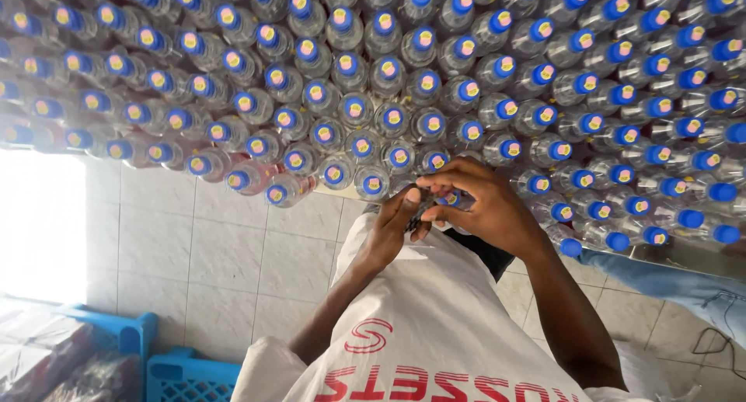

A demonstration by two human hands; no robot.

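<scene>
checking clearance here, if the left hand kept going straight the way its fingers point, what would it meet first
Most likely the blue-capped bottle gripped by the right hand; the left hand points up and right at it, nearly touching. Depth is hard to judge.

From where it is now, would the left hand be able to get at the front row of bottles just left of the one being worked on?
Probably yes. The left hand is at the table's near edge, and the bottles beside it stand open, with nothing between. The right hand is on the other side, out of the way.
</scene>
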